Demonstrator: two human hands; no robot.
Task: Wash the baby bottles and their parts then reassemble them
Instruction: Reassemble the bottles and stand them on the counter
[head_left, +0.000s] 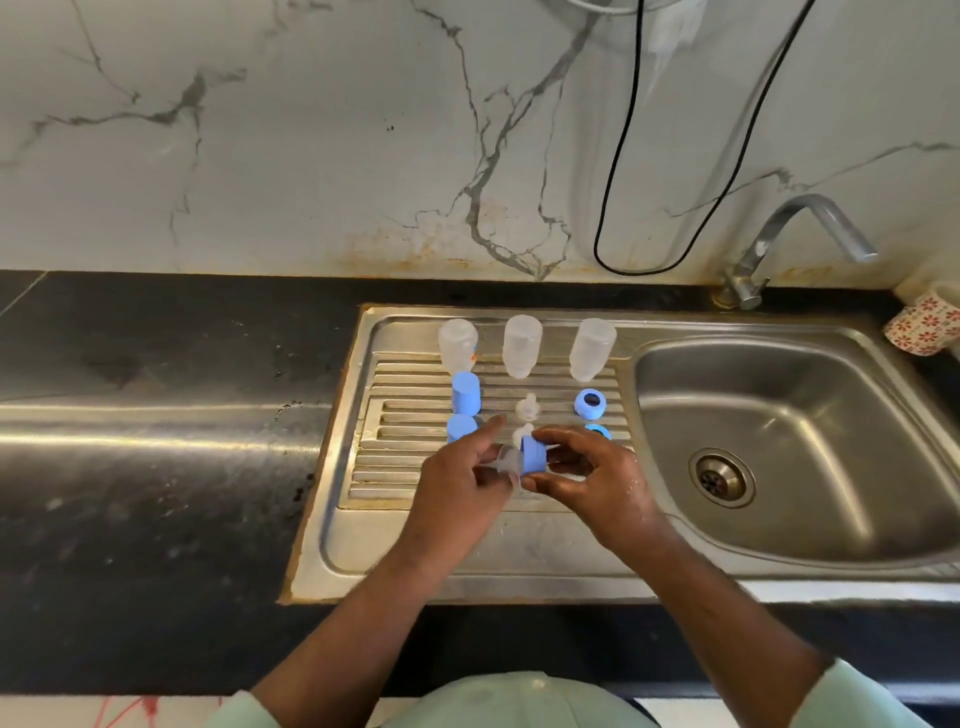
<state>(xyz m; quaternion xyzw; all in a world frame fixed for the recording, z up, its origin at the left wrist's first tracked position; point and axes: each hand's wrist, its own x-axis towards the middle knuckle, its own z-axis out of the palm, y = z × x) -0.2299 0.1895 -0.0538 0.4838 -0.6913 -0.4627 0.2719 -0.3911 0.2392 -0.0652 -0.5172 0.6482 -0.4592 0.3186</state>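
Observation:
Three clear bottles stand upside down at the back of the ribbed drainboard (395, 467): left bottle (457, 344), middle bottle (521, 345), right bottle (591, 349). Two blue caps (465, 393) (460, 427) stand below the left bottle. A clear teat (528, 407) sits mid-board, with another (521, 432) just behind my hands. Two blue collar rings (590, 404) (598, 431) lie on the right. My left hand (457, 493) pinches a clear teat (506, 460). My right hand (592, 480) grips a blue collar ring (534, 454) pressed against that teat.
The steel sink basin (779, 441) with its drain (721, 477) lies to the right, under a bent tap (800, 228). A patterned cup (922, 325) stands at the far right. Black cables (623, 156) hang on the marble wall. Dark counter (156, 467) stretches left.

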